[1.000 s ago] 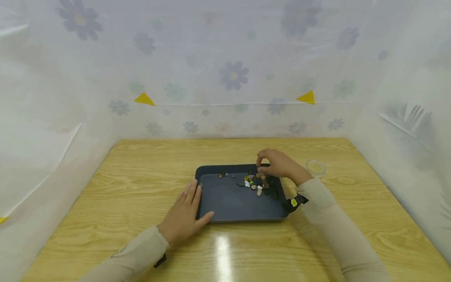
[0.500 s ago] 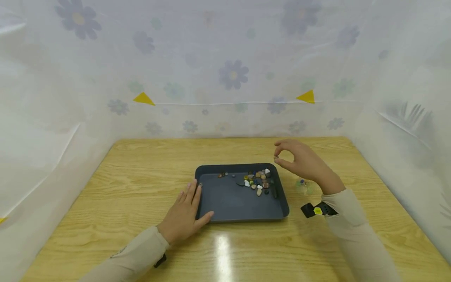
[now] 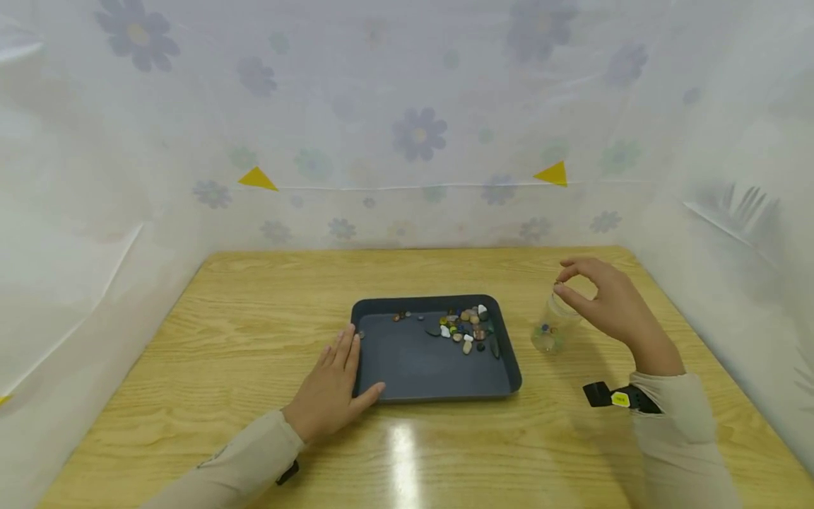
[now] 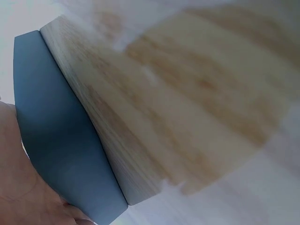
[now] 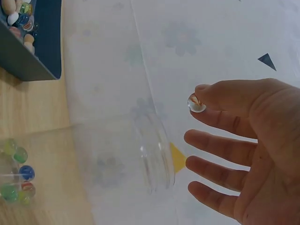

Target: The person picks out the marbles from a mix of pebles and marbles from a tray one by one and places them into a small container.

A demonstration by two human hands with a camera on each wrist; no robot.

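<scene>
Tray (image 3: 407, 375) centre of table (image 3: 254, 318); stones (image 3: 467, 329) in tray; jar (image 3: 552, 326) right of tray

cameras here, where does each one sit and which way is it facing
Head: worn up high, looks forward and down at the table, tray and jar; both forearms, the left hand and the right hand show.
Left wrist: low by the left hand, faces the tray's edge and the wood; only some skin shows.
Right wrist: under the right hand, looks past the marble pinched at its fingertips to the jar's mouth.
Shared: head and right wrist both show the jar, tray and stones.
</scene>
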